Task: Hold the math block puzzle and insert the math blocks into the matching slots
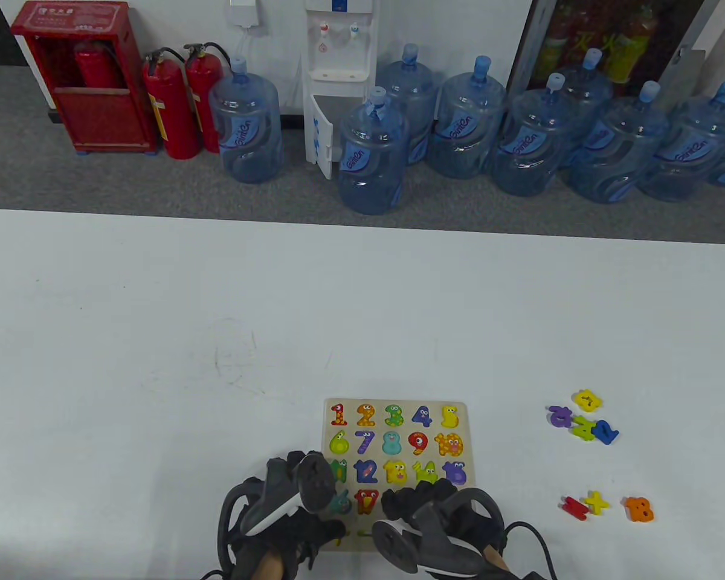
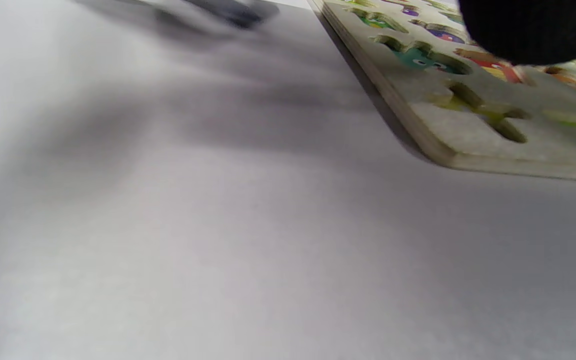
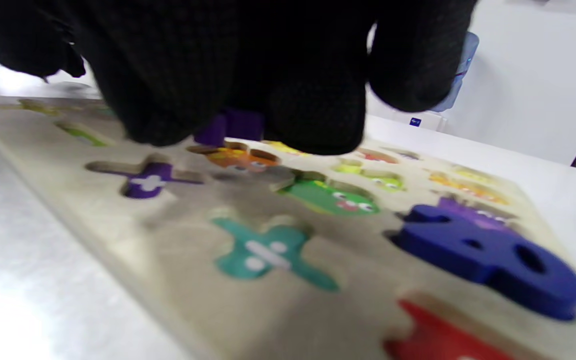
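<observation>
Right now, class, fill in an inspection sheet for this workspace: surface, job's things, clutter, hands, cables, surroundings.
Surface: white table, faint scuff marks left of centre.
Job's things: puzzle board lies flat near the front edge; loose blocks and lie apart to its right; a dark blue block sits raised on the board.
Clutter: nothing seen.
Hands: left hand at the board's near left corner; right hand over its near edge, a purple piece under its fingers; grip unclear.
Cables: glove leads trail off the front edge.
Surroundings: water bottles, dispenser, fire extinguishers.
</observation>
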`<action>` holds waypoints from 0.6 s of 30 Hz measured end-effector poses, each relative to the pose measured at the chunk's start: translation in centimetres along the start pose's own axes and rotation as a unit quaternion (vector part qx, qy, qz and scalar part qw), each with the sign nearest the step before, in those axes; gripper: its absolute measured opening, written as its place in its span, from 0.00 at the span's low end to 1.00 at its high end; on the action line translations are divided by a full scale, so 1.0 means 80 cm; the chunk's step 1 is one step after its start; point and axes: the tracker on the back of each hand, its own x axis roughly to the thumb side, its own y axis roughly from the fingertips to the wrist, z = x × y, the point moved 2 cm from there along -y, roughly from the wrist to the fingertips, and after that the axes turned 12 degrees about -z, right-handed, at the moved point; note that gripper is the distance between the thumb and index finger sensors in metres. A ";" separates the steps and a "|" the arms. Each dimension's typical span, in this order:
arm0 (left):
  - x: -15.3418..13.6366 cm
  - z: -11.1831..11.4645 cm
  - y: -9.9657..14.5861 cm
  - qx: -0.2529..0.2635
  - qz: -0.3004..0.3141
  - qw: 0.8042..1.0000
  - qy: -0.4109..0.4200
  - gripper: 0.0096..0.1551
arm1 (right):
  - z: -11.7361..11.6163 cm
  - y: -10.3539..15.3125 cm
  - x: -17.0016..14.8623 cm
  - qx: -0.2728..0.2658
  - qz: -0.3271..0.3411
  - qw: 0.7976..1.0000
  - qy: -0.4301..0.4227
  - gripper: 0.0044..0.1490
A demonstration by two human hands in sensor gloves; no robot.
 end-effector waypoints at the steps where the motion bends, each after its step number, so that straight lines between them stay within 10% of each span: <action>1: 0.000 0.000 0.000 -0.001 0.000 1.000 0.000 0.61 | -0.002 0.001 0.002 0.004 0.006 1.000 -0.003 0.37; 18: 0.001 0.001 0.001 -0.006 0.002 1.000 0.002 0.61 | 0.009 0.000 -0.032 -0.016 -0.024 0.997 -0.075 0.38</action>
